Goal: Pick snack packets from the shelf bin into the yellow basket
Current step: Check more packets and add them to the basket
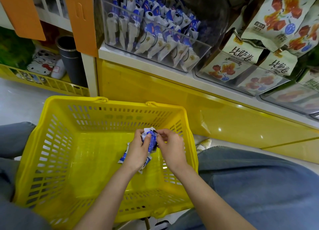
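Covering most of a bunch of blue-and-white foil snack packets, the left hand curls round them inside the one slatted yellow plastic basket. Only corners poke out below the palm, so the count is unsure: at least three. The right hand pinches the uppermost one's crimped edge. One clear plastic shelf bin behind holds many more, too jumbled to count.

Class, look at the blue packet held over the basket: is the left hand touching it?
Touching. The head view shows the left hand curled round the packet, thumb lying across its blue face.
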{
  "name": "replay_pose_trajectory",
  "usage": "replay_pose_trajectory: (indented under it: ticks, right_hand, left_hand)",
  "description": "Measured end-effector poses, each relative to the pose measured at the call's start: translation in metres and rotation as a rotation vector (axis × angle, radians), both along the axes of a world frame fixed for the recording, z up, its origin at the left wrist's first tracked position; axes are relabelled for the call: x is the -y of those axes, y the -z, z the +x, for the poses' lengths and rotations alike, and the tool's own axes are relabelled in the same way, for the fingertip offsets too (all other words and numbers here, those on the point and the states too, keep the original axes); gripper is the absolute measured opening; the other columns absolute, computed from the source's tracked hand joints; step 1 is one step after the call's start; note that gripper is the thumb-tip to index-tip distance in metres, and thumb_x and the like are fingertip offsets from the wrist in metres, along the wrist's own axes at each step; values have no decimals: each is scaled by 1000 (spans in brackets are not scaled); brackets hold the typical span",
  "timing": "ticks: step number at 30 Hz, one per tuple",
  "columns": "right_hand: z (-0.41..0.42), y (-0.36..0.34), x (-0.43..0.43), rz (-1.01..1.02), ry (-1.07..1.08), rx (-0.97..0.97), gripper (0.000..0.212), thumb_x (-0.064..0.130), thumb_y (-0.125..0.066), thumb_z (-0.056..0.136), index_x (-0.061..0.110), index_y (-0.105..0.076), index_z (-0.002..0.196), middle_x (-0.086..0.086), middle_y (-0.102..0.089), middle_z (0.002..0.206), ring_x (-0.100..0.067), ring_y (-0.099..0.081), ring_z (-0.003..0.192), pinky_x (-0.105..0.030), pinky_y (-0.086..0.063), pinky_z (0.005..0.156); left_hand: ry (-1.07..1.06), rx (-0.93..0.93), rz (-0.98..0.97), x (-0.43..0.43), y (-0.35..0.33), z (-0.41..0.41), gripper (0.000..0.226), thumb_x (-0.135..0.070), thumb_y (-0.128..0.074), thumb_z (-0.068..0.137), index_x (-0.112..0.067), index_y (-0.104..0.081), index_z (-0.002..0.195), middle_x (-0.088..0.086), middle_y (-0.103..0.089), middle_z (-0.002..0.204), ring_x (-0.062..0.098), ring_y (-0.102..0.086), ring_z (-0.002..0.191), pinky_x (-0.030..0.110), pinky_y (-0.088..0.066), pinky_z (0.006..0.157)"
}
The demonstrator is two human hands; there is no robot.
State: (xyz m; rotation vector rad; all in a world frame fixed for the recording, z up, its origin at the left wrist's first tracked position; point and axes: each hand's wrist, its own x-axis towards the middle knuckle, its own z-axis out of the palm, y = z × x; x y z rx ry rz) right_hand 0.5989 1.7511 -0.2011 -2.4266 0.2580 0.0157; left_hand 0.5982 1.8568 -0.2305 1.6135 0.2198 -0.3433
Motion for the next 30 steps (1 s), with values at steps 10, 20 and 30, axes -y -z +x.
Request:
replay_pose_trajectory:
  ticks: [10, 20, 30]
  right_hand:
    - [-14, 8, -7, 13, -52, -127, 26, 22, -54, 92, 8, -60, 113, -6, -69, 102, -19, -66, 89, -31, -53, 77]
    - [-23, 9, 10, 11, -167, -123, 20, 12, -47, 95, 8, -64, 102, -12, -68, 83, -23, -60, 68, -37, -45, 64]
    - [-29, 5, 8, 419, -76, -254, 36, 24, -57, 91, 18, -46, 124, 13, -63, 104, 2, -62, 94, -12, -47, 77]
  left_hand:
    - [-129, -106, -41, 3, -3, -2, 37, -28, -46, 96, -7, -39, 125, 8, -57, 95, 21, -58, 84, 35, -48, 72]
    - [141, -168, -51, -7, 1, 2, 27, -10, -52, 92, -10, -49, 118, 10, -64, 110, 17, -60, 90, 18, -47, 68]
    - [297, -220, -279, -1, -17, 1, 26, -36, -30, 100, -49, -51, 108, -31, -60, 94, -22, -57, 80, -2, -42, 65]
